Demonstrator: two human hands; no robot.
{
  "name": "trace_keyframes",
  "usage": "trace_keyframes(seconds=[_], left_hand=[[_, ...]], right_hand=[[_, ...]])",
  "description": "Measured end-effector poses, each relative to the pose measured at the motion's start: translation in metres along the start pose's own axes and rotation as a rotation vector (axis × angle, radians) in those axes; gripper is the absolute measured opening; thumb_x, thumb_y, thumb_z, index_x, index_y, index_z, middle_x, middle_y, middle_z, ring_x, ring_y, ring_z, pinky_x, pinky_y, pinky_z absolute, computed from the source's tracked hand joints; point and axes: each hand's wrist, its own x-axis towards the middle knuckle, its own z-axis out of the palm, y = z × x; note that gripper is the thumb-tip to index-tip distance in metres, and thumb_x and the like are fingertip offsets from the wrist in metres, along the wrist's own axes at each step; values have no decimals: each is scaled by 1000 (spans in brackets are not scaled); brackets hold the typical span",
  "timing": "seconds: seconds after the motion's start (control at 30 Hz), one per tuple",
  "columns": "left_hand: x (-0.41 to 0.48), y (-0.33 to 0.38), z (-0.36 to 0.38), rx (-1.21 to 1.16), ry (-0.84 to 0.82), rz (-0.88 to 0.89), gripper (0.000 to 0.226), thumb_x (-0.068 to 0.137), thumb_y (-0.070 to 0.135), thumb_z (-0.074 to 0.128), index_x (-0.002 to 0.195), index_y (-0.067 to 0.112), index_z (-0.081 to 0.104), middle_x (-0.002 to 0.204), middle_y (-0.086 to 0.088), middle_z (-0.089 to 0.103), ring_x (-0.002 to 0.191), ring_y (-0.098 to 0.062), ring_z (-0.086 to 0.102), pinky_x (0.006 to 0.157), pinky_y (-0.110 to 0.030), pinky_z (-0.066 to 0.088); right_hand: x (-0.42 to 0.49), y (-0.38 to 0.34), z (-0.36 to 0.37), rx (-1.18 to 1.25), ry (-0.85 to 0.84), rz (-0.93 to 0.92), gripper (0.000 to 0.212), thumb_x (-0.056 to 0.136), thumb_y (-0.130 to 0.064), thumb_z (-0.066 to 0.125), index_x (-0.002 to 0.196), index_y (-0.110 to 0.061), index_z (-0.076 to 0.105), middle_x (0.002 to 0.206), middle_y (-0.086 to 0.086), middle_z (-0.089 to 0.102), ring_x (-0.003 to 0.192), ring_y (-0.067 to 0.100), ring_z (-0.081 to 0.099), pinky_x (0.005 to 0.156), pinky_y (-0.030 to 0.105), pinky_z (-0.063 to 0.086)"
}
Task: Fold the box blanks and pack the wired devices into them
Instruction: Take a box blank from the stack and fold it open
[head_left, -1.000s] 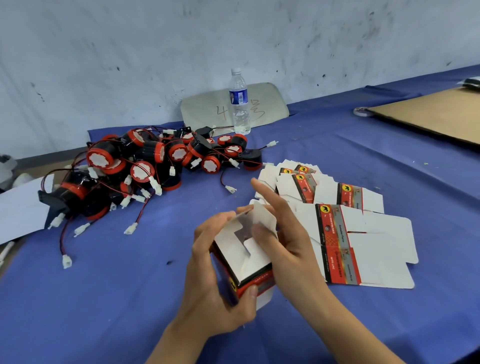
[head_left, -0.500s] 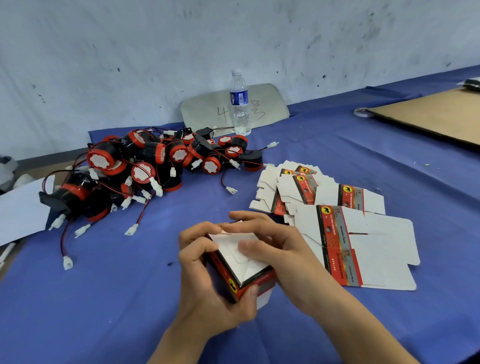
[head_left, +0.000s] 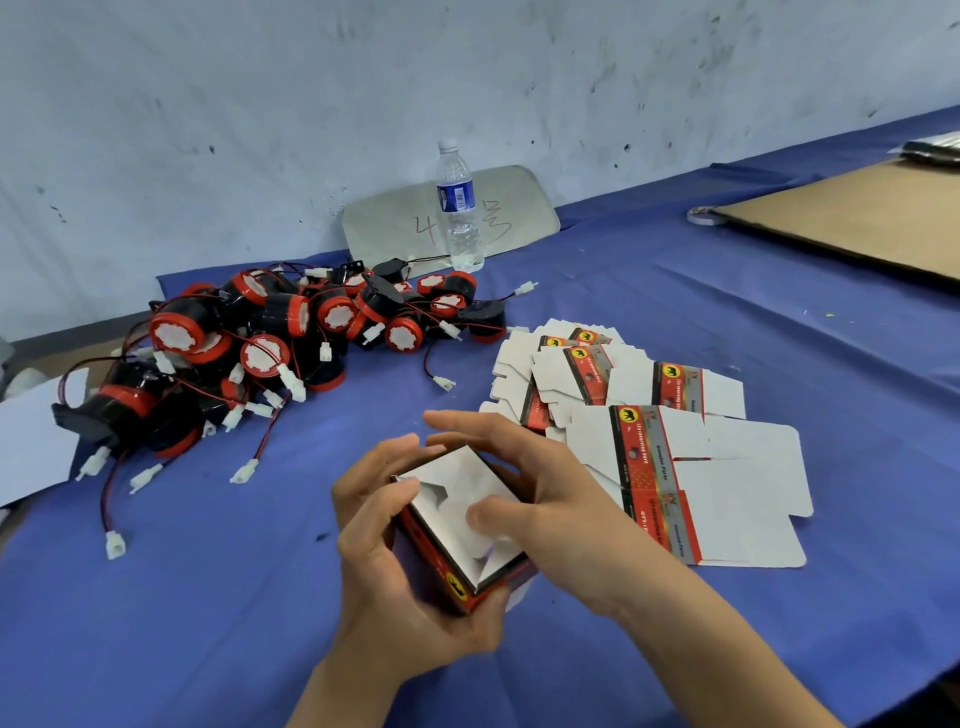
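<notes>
Box (head_left: 457, 525) held just above desk (head_left: 218, 623), near edge, between both hands. Left hand (head_left: 395, 561) wrapped round red side wall, thumb under corner. Right hand (head_left: 535, 493) curled over far side, thumb pressing white end flaps inward. Flaps look only part-locked, gap at centre: likely to spring back if thumb lifts early. Too much push could crease or cave the thin card. Flat blanks (head_left: 670, 447) just right; wired devices (head_left: 270, 358) piled far left, leads tangled, likely to drag neighbours at pickup.

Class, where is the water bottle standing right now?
In the head view, the water bottle stands upright at the far edge, before the wall, just behind the wired devices.
</notes>
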Motion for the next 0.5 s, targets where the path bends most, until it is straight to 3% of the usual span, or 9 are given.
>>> trace_keyframes(seconds=[0.1,0.2,0.3,0.4,0.5], left_hand=[[0,1,0,20,-7,16,73,69,42,75,128,21,37,140,-6,34,116,-48,50,86,-54,52],[0,-1,-2,19,5,-8,73,72,44,72,130,14,40,135,-20,38,118,-47,49,83,-59,51],[5,-3,-7,1,38,-17,76,74,46,70,138,24,35,139,-13,36,114,-46,52,82,-59,51],[7,-2,-9,-26,52,-14,78,75,51,67,142,30,31,138,-14,35,113,-48,53,80,-62,49],[5,-2,-9,-40,41,-1,78,77,53,65,142,29,31,139,-13,36,114,-49,51,83,-63,48]], right_hand=[[0,-1,0,-30,-5,2,66,70,2,44,118,-40,62,109,-4,67,96,20,63,81,39,54],[1,-2,-6,208,-15,102,60,69,0,49,117,-32,65,120,-4,66,109,16,62,89,36,51],[1,-3,-14,333,34,214,52,76,-6,72,121,-30,63,122,3,61,104,20,65,78,34,56],[0,-2,-20,394,-38,337,70,72,-11,80,131,-28,49,109,14,69,92,28,67,76,36,58],[2,-1,-20,546,-81,432,72,70,-8,73,132,-29,45,115,20,67,91,31,65,77,36,58]])
